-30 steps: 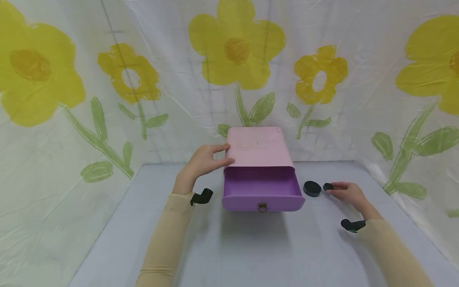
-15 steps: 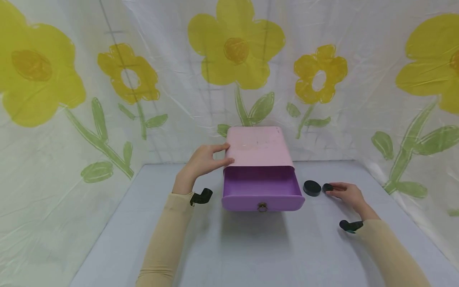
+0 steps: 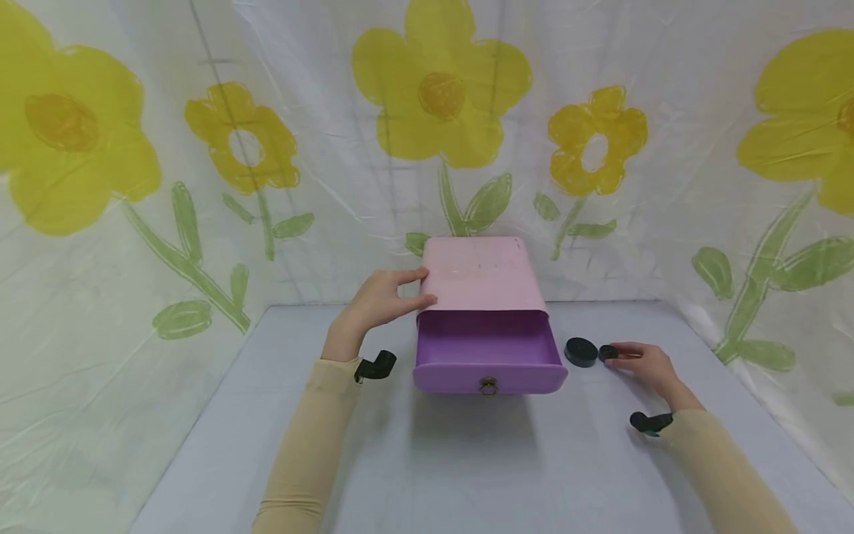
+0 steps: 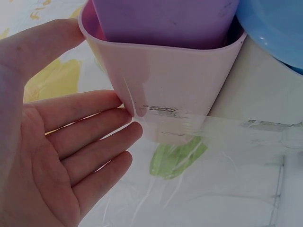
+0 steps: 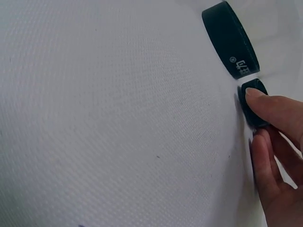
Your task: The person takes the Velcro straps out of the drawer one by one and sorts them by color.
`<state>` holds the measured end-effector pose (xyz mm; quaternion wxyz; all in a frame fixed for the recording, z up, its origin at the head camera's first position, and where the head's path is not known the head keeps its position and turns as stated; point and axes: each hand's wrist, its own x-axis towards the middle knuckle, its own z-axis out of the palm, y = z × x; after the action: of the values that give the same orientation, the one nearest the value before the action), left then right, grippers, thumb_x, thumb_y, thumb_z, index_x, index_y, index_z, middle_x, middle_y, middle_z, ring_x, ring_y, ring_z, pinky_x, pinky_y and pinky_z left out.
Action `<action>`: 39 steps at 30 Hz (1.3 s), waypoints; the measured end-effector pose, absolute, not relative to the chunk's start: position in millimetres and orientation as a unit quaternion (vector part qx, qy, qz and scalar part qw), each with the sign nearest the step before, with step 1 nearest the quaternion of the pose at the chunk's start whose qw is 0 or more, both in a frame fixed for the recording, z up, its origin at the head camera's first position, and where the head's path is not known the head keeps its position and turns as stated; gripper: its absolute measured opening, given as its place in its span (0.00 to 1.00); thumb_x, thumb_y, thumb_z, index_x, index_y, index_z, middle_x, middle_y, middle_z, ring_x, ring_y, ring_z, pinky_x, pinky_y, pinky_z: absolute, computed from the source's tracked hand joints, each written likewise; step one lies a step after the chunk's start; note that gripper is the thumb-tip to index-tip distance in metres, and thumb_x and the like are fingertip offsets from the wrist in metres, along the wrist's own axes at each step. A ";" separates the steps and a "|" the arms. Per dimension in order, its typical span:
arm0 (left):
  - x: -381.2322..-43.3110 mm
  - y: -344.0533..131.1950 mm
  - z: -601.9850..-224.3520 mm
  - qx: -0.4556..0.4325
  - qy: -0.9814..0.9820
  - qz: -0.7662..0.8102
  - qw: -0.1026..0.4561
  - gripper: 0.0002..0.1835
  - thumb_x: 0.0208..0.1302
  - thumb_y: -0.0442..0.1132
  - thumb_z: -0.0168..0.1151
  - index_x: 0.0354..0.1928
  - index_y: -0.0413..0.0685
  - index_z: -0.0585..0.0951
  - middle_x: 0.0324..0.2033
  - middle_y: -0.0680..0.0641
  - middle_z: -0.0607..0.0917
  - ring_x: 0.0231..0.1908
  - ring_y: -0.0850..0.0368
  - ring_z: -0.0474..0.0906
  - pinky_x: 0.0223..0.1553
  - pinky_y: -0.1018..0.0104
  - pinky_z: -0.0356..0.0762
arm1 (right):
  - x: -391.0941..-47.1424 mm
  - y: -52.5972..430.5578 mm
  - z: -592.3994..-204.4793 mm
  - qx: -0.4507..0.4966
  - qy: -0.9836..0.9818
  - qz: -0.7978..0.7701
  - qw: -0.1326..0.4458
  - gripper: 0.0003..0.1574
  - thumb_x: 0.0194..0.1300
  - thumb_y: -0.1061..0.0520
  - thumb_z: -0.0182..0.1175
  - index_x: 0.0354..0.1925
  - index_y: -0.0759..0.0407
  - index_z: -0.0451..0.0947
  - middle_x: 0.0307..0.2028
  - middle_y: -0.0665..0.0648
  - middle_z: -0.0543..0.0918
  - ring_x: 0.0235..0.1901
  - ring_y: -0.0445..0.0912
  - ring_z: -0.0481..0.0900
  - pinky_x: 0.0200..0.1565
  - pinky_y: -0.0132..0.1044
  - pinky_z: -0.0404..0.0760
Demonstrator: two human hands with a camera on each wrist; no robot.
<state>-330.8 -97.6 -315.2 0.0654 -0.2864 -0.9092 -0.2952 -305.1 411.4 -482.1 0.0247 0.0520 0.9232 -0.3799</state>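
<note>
A pink box (image 3: 480,274) stands at the back of the table, its purple drawer (image 3: 490,378) pulled out towards me. Nothing shows inside the drawer. My left hand (image 3: 379,299) rests against the box's left side, thumb near the front rim and fingers straight, as the left wrist view shows. To the right of the drawer, my right hand (image 3: 646,365) pinches a small black disc (image 5: 253,101) between thumb and fingers, low at the table. Right beside it lies a larger black disc (image 3: 581,352), with white lettering on its edge in the right wrist view.
The table (image 3: 487,475) has a pale cover. Behind it hangs a white curtain (image 3: 333,185) with yellow flowers. A brass ring pull (image 3: 488,386) sits on the drawer front. Part of a blue round thing (image 4: 279,30) shows in the left wrist view.
My right hand has slid slightly left with the small black disc, bringing it closer to the larger disc. The left hand, box and drawer have stayed where they were.
</note>
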 end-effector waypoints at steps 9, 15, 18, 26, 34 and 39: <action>-329.7 -96.6 -316.8 -0.280 -0.911 -0.296 0.058 0.36 0.57 0.64 0.61 0.65 0.56 0.72 0.62 0.52 0.75 0.63 0.55 0.69 0.57 0.56 0.72 | -302.4 406.1 -482.5 0.049 0.927 -0.372 0.016 0.40 0.60 0.47 0.65 0.61 0.70 0.69 0.56 0.73 0.75 0.54 0.64 0.73 0.55 0.57 0.69; -330.2 -96.8 -316.4 -0.283 -0.911 -0.294 0.061 0.36 0.57 0.64 0.61 0.65 0.56 0.72 0.62 0.51 0.75 0.63 0.54 0.69 0.58 0.55 0.71 | -302.6 404.9 -481.8 0.043 0.927 -0.373 0.016 0.39 0.61 0.47 0.65 0.62 0.69 0.69 0.56 0.73 0.75 0.54 0.63 0.73 0.55 0.57 0.69; -330.6 -96.8 -316.1 -0.284 -0.910 -0.295 0.061 0.37 0.57 0.64 0.61 0.65 0.56 0.72 0.62 0.51 0.75 0.64 0.54 0.69 0.59 0.55 0.71 | -303.4 404.9 -482.2 0.037 0.927 -0.373 0.013 0.39 0.61 0.47 0.64 0.62 0.69 0.68 0.56 0.73 0.74 0.54 0.64 0.72 0.55 0.57 0.69; -329.3 -97.5 -316.2 -0.283 -0.909 -0.298 0.063 0.36 0.57 0.65 0.61 0.65 0.57 0.72 0.62 0.51 0.75 0.64 0.55 0.69 0.59 0.55 0.71 | -304.7 406.1 -482.6 0.038 0.923 -0.382 0.014 0.42 0.62 0.43 0.62 0.63 0.69 0.66 0.61 0.74 0.70 0.59 0.66 0.67 0.57 0.59 0.66; -328.8 -97.7 -316.8 -0.282 -0.909 -0.300 0.062 0.37 0.57 0.66 0.60 0.65 0.57 0.72 0.62 0.51 0.75 0.64 0.55 0.68 0.59 0.55 0.70 | -300.4 407.2 -475.7 0.063 0.919 -0.388 0.033 0.43 0.65 0.41 0.58 0.65 0.70 0.63 0.62 0.73 0.68 0.57 0.63 0.72 0.56 0.54 0.72; -328.5 -98.0 -316.7 -0.283 -0.908 -0.302 0.063 0.36 0.57 0.65 0.60 0.65 0.56 0.72 0.62 0.51 0.75 0.64 0.55 0.68 0.59 0.55 0.70 | -293.8 407.6 -465.3 0.075 0.921 -0.382 0.030 0.44 0.65 0.39 0.57 0.64 0.70 0.64 0.60 0.73 0.71 0.54 0.62 0.75 0.53 0.51 0.76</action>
<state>-328.5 -98.0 -316.7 0.0634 -0.2832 -0.9081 -0.3019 -293.8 407.6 -465.3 0.0299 0.0747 0.9206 -0.3822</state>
